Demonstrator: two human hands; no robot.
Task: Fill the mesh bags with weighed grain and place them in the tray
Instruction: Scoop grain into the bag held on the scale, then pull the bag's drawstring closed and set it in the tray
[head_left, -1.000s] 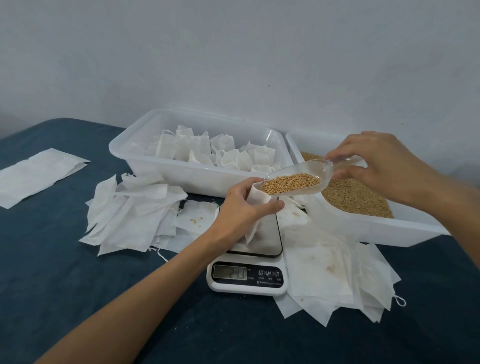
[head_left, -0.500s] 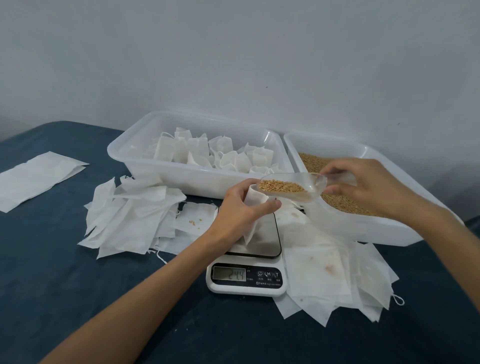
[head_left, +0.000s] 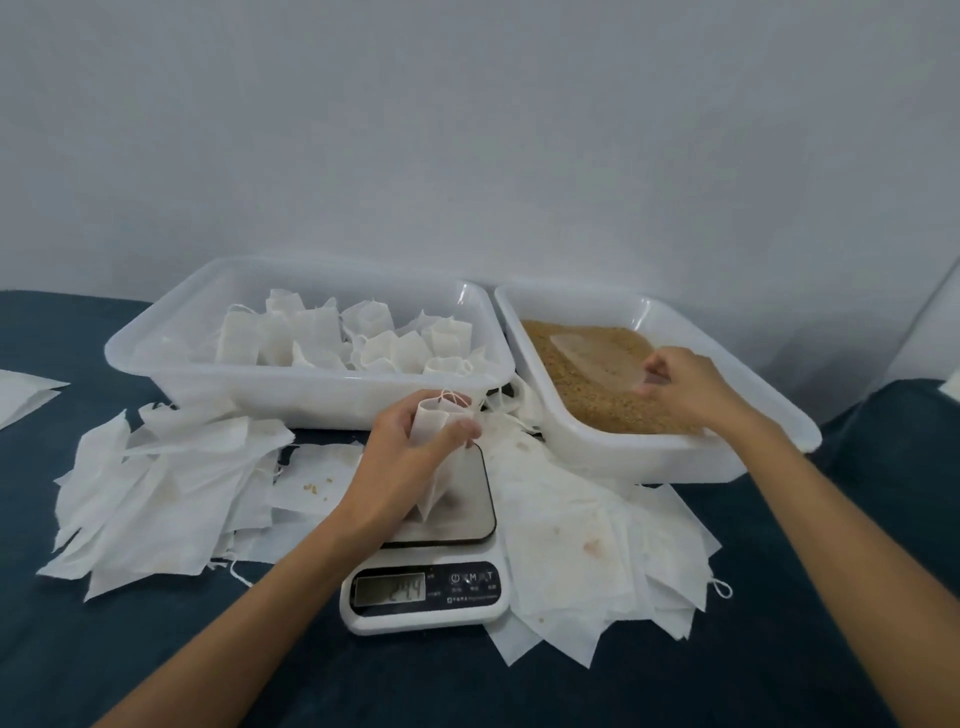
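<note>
A mesh bag (head_left: 434, 457) is gripped by the left hand (head_left: 410, 462) over the scale (head_left: 441, 525). The clear scoop (head_left: 597, 364), lying on the grain (head_left: 587, 400) in the right tray (head_left: 675, 457), is pinched at its handle by the right hand (head_left: 680, 387).

We see white mesh bags (head_left: 332, 338) in a translucent white tray (head_left: 291, 384), golden-brown grain (head_left: 613, 400) under a clear scoop (head_left: 597, 364), a white scale (head_left: 426, 597) with black panel, dark teal cloth (head_left: 779, 649), pale grey wall (head_left: 467, 130).
</note>
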